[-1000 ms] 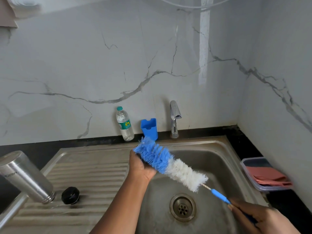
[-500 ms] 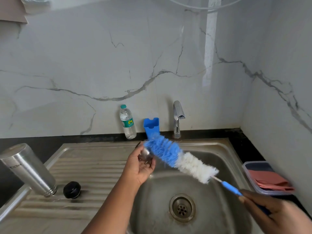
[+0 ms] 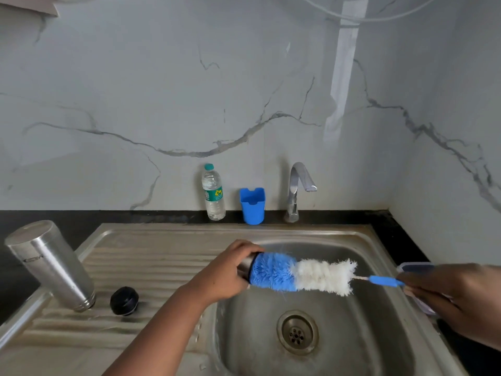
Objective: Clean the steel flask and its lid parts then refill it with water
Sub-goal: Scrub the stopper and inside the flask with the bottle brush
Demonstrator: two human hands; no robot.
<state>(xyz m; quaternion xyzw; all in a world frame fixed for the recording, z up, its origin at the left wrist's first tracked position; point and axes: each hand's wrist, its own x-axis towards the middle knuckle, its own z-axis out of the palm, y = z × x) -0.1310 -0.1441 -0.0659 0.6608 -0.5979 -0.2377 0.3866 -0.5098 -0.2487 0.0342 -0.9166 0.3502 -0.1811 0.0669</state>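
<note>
Now my left hand has turned the small steel lid cup sideways, gripping it; fluffy blue-and-white bottle brush pushed inside, right hand clutching its handle

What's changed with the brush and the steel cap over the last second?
The bottle brush has swung level and its blue tip now sits inside the steel cap that the left hand grips. The right hand still holds the handle. The flask and black stopper on the drainboard are unchanged.
</note>
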